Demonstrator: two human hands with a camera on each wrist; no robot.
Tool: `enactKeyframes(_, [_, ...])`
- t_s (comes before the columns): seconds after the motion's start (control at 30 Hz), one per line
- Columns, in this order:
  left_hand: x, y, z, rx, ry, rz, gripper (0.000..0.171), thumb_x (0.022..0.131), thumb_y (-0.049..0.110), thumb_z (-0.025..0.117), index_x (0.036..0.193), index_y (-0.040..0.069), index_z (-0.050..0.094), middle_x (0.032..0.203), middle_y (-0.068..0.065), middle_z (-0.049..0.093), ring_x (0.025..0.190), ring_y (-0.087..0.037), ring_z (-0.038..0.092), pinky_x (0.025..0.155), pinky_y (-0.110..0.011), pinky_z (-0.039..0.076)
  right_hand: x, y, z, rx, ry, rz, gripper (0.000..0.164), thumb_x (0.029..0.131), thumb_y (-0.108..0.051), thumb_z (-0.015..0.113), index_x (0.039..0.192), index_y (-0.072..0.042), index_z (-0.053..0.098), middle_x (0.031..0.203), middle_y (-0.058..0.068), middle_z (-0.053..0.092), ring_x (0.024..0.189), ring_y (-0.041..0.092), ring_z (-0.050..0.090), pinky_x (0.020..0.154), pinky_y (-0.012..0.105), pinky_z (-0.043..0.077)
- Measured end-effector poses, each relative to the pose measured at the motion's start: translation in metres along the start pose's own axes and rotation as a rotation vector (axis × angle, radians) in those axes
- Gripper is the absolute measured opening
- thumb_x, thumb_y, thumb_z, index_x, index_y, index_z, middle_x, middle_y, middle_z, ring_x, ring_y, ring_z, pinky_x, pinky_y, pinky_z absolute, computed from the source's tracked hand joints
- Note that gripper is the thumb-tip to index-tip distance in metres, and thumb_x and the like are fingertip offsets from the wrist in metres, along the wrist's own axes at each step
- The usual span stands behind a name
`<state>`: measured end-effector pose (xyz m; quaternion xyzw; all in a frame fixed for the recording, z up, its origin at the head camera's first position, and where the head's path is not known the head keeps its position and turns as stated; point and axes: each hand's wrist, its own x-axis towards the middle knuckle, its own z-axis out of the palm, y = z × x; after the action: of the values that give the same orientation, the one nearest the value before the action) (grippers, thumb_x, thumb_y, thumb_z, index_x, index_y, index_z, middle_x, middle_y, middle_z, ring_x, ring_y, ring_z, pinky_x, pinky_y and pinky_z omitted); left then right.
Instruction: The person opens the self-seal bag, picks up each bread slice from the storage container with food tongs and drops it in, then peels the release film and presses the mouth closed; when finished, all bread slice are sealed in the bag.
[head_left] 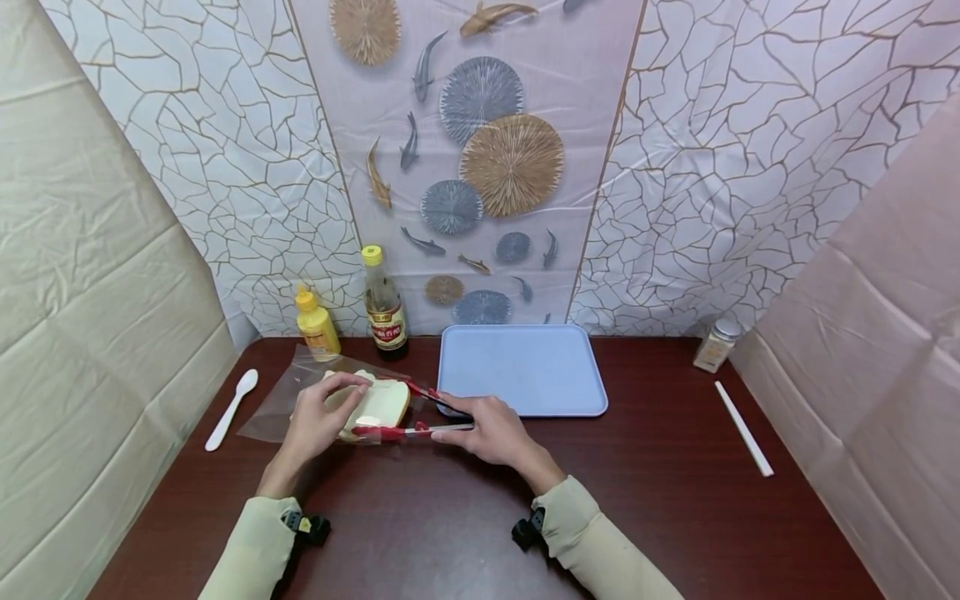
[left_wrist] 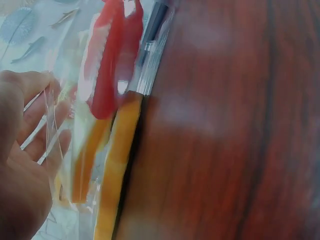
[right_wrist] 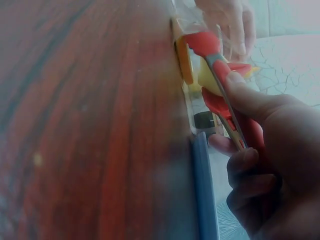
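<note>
Bread slices (head_left: 386,403) lie in a clear plastic bag (head_left: 273,408) on the left part of the table. My left hand (head_left: 313,419) pinches the bag's film between thumb and fingertips, above the bread. In the left wrist view the film (left_wrist: 50,117) runs up to those fingertips. My right hand (head_left: 491,431) grips red-tipped tongs (head_left: 390,432) by their arms. The tongs' arms are spread, one red tip at the near side of the top slice and the other at its far side. In the right wrist view the red tips (right_wrist: 204,43) reach the bread.
A blue tray (head_left: 521,371) lies behind my right hand. At the back left stand a yellow squeeze bottle (head_left: 318,327) and a dark sauce bottle (head_left: 386,312). A white spoon (head_left: 231,411) lies far left. A small shaker jar (head_left: 716,345) and a white stick (head_left: 744,428) are on the right.
</note>
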<state>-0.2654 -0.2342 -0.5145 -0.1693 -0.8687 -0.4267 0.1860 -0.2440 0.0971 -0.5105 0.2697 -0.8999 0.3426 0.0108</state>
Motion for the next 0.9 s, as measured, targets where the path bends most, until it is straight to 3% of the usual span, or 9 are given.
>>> enactKeyframes(0.17, [0.000, -0.001, 0.000, -0.006, 0.009, 0.011, 0.010, 0.103, 0.026, 0.077, 0.112, 0.024, 0.081, 0.113, 0.003, 0.082, 0.114, -0.010, 0.071, 0.104, -0.047, 0.054, 0.000, -0.001, -0.001, 0.066, 0.002, -0.007, 0.066, 0.097, -0.052, 0.080, 0.155, -0.028, 0.060, 0.151, 0.004, 0.066, 0.120, 0.017, 0.072, 0.097, 0.037, 0.059])
enactKeyframes(0.27, [0.001, 0.000, -0.001, -0.017, 0.003, 0.007, 0.010, 0.103, 0.026, 0.078, 0.113, 0.026, 0.081, 0.113, 0.004, 0.082, 0.115, -0.009, 0.070, 0.105, -0.036, 0.051, -0.001, -0.004, 0.001, 0.087, 0.007, -0.009, 0.067, 0.098, -0.051, 0.079, 0.155, -0.024, 0.059, 0.152, 0.004, 0.065, 0.122, 0.018, 0.072, 0.098, 0.038, 0.059])
enactKeyframes(0.33, [0.001, 0.001, -0.001, -0.016, -0.001, 0.002, 0.011, 0.103, 0.026, 0.077, 0.113, 0.026, 0.080, 0.114, 0.005, 0.081, 0.115, -0.009, 0.069, 0.105, -0.029, 0.049, 0.000, -0.007, 0.004, 0.078, 0.018, -0.003, 0.068, 0.097, -0.052, 0.079, 0.156, -0.025, 0.059, 0.152, 0.004, 0.065, 0.107, 0.016, 0.074, 0.095, 0.037, 0.059])
enactKeyframes(0.5, [0.002, 0.002, -0.003, -0.008, -0.009, -0.011, 0.010, 0.104, 0.027, 0.076, 0.113, 0.026, 0.080, 0.115, 0.005, 0.081, 0.116, -0.011, 0.070, 0.106, -0.042, 0.052, 0.005, -0.015, 0.013, 0.012, 0.039, 0.029, 0.070, 0.097, -0.056, 0.079, 0.157, -0.027, 0.058, 0.147, 0.008, 0.069, 0.107, 0.017, 0.076, 0.095, 0.040, 0.061])
enactKeyframes(0.57, [0.002, 0.002, -0.003, -0.010, -0.012, -0.016, 0.010, 0.104, 0.028, 0.076, 0.113, 0.026, 0.080, 0.115, 0.005, 0.081, 0.116, -0.011, 0.070, 0.106, -0.051, 0.052, 0.007, -0.018, 0.017, -0.006, 0.039, 0.035, 0.071, 0.096, -0.057, 0.078, 0.157, -0.026, 0.059, 0.144, 0.009, 0.072, 0.120, 0.021, 0.075, 0.097, 0.042, 0.062])
enactKeyframes(0.7, [0.002, 0.002, -0.003, -0.002, -0.007, -0.008, 0.010, 0.104, 0.028, 0.076, 0.114, 0.026, 0.080, 0.114, 0.004, 0.081, 0.115, -0.013, 0.071, 0.105, -0.049, 0.053, 0.012, -0.022, 0.023, -0.015, 0.035, 0.036, 0.072, 0.096, -0.059, 0.078, 0.157, -0.026, 0.058, 0.139, 0.010, 0.075, 0.121, 0.022, 0.075, 0.097, 0.042, 0.062])
enactKeyframes(0.9, [0.001, 0.003, -0.002, 0.004, 0.005, -0.009, 0.011, 0.103, 0.026, 0.077, 0.113, 0.024, 0.081, 0.109, 0.005, 0.082, 0.111, -0.016, 0.073, 0.108, -0.037, 0.050, 0.019, -0.028, 0.032, -0.019, 0.011, 0.032, 0.071, 0.097, -0.059, 0.077, 0.158, -0.029, 0.056, 0.147, 0.006, 0.070, 0.130, 0.023, 0.071, 0.102, 0.043, 0.061])
